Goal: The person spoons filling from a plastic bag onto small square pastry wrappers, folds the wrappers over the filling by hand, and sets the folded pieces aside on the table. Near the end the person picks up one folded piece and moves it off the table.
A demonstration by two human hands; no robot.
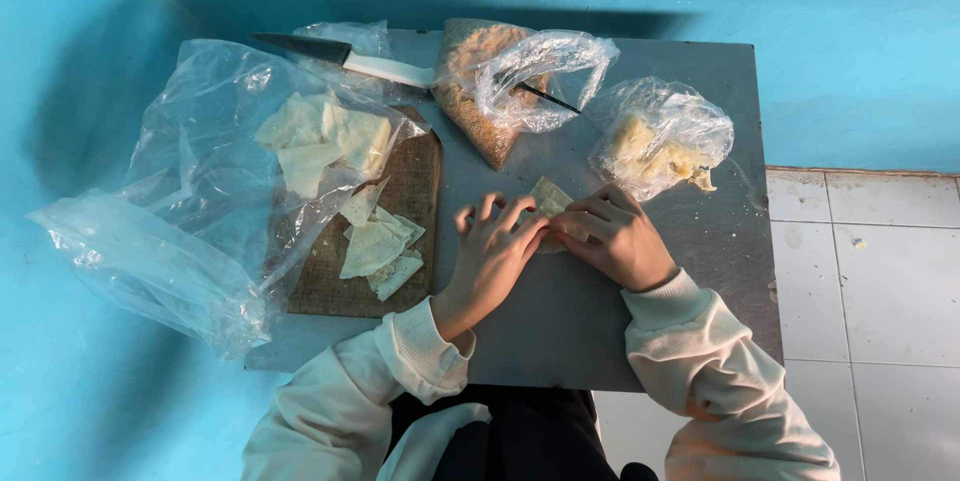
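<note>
Nearest: two cream sleeves, rising from the near edge of the table [560, 331]. Just beyond them, left hand [492, 249] and right hand [618, 239] meeting at the middle of the table, fingertips touching.

Between the fingertips, one thin pale sheet [547, 195], lying flat on the bare metal. Left hand with fingers bent and slightly fanned, tips pressing the sheet's left side. Right hand curled narrower, pinching the sheet's right side. Only a pointed upper corner showing past the fingers; rest hidden beneath them. Impossible to tell whether any filling sits inside.

Judged as early: a single sheet in hand, no finished pieces anywhere on the table. Plenty left, by the look of it:
- a loose stack of cut pieces [378, 246] on the brown cutting board [330, 291] toward the left edge
- more pieces [320, 136] inside a large clear plastic bag [190, 201] spilling over the left edge
- a bag of brown crumbs [470, 91] at the far edge, mouth open
- a bag of yellowish lumps [655, 141] toward the far right corner, just beyond the right hand

Also a knife [350, 59] with a white handle, at the far left corner, apart from both hands.

Look of the sheet: pale cream with a greenish tint, thin, matte, limp, straight cut edges, roughly triangular where visible; same colour and cut as the pieces on the board. Likely soft and easily torn.
</note>
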